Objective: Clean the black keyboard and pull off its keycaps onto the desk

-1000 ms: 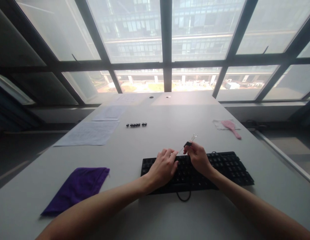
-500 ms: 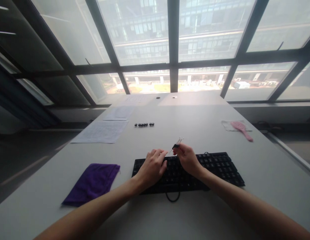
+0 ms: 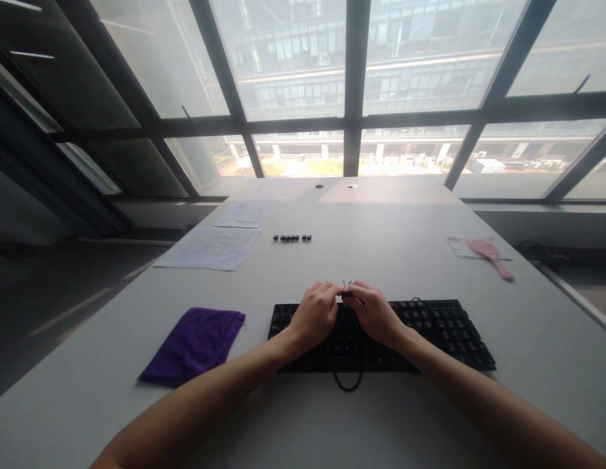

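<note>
Both my hands meet above a black keyboard [image 3: 442, 329] that lies across the desk in front of me. Between the fingertips is a small wire keycap puller [image 3: 346, 294], its dark body pinched and two thin wires sticking up. My right hand [image 3: 375, 316] grips it from the right with thumb and fingers. From the left, my left hand [image 3: 316, 312] closes its fingertips on it. Whether a keycap sits in the puller is too small to tell. My hands and forearms hide part of the keys. A cable loop [image 3: 348, 384] shows at the keyboard's near edge.
Several black keycaps [image 3: 290, 238] stand in a row farther back on the white desk. A purple cloth pouch [image 3: 192, 345] lies to the left, near my forearm. Paper sheets [image 3: 212, 247] lie at the far left; a pink hairbrush [image 3: 488, 254] rests partly on a pale cloth at right.
The keycap puller has turned upright from a slant and come lower. My left fingers have risen from the keys to meet it beside my right hand. The camera view has shifted slightly.
</note>
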`<act>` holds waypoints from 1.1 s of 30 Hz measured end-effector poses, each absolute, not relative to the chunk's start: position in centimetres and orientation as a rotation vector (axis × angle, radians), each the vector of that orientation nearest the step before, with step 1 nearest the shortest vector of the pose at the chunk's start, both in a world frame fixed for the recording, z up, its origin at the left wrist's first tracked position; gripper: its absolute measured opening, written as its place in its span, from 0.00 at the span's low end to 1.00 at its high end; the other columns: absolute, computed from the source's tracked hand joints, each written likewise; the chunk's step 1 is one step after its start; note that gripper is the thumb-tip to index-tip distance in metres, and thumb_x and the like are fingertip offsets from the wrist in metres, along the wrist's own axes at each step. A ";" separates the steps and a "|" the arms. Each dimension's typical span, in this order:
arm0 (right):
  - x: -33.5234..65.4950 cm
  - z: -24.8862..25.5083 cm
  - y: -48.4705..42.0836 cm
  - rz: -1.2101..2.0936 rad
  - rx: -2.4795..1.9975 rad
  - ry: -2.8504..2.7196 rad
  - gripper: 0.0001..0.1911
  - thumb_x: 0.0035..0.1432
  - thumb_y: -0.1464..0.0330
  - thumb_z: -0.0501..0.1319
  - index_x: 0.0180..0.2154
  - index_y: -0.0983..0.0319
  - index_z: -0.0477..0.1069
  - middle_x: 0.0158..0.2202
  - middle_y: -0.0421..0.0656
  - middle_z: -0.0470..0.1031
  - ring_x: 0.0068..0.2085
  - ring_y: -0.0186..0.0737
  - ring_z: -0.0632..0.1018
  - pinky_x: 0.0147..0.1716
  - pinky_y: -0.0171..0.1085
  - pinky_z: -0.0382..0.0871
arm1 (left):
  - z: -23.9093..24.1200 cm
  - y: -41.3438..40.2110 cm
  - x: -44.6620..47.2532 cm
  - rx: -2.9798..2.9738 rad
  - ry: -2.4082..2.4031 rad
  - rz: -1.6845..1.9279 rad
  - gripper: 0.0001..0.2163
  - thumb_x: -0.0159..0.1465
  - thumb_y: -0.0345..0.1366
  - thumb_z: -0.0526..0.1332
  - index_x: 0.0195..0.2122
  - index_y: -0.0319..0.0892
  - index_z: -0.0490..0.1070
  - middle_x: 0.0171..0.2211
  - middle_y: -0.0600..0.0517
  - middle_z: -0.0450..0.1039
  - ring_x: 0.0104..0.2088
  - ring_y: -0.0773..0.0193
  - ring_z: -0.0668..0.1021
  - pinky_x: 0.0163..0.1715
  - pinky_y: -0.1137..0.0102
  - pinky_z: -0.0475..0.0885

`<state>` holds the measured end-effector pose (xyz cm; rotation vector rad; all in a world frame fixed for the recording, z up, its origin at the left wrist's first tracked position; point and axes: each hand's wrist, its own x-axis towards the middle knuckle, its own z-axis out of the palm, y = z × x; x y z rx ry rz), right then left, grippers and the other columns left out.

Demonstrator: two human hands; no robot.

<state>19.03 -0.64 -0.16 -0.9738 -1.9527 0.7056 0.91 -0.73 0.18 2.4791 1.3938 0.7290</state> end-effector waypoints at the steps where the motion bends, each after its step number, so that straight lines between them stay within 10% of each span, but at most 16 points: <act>1: 19.1 -0.3 -0.7 0.703 -0.972 -1.963 0.14 0.68 0.68 0.53 0.28 0.60 0.64 0.29 0.40 0.66 0.30 0.37 0.67 0.31 0.36 0.61 | 0.3 -0.8 0.9 2.478 1.382 0.730 0.13 0.62 0.24 0.54 0.42 0.46 0.71 0.40 0.47 0.75 0.43 0.55 0.73 0.46 0.60 0.69; 14: 19.2 -1.0 -0.6 0.682 -0.974 -1.937 0.14 0.68 0.68 0.54 0.27 0.60 0.64 0.29 0.40 0.67 0.30 0.37 0.67 0.31 0.36 0.60 | 0.6 0.5 1.2 2.381 1.166 0.651 0.07 0.67 0.35 0.62 0.31 0.42 0.75 0.31 0.52 0.73 0.36 0.61 0.74 0.38 0.69 0.68; 33: 19.5 -0.6 -0.6 0.601 -0.985 -1.726 0.12 0.67 0.68 0.55 0.29 0.60 0.68 0.28 0.40 0.69 0.30 0.37 0.68 0.32 0.36 0.62 | 0.1 -0.7 1.7 2.437 1.050 0.963 0.05 0.70 0.33 0.58 0.45 0.43 0.69 0.41 0.48 0.71 0.42 0.60 0.75 0.44 0.65 0.72</act>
